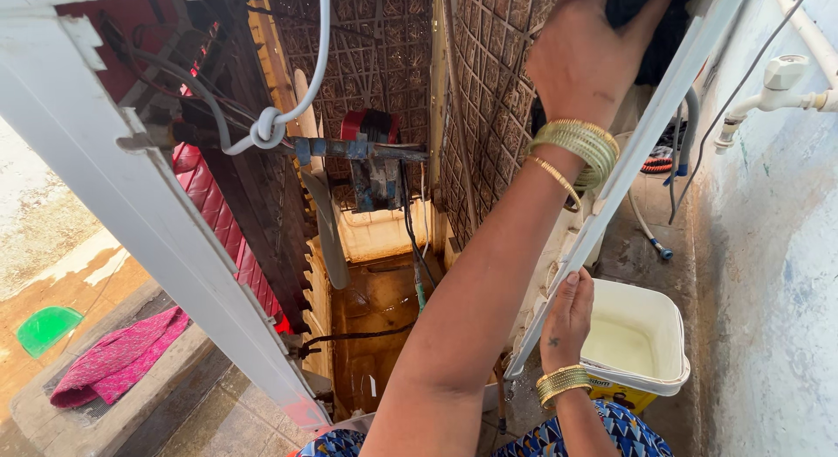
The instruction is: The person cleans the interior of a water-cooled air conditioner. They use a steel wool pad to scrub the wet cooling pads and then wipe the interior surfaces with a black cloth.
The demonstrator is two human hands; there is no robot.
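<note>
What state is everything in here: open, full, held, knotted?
Cooler cabinet: open, insides exposed.
Cooler tank: holds brown water.
White tub: uncovered, pale liquid inside.
Grey cord: knotted.
Pink cloth: crumpled on ledge.
Left hand: on dark cloth, fingers out of view.
Right hand: gripping white frame.

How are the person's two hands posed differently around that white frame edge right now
The left hand is raised high, pressing a dark cloth at the cooler's top; the right hand sits low, fingers on the white frame edge. The left shows its back; the right points fingertips upward. Both wear gold bangles.
</note>
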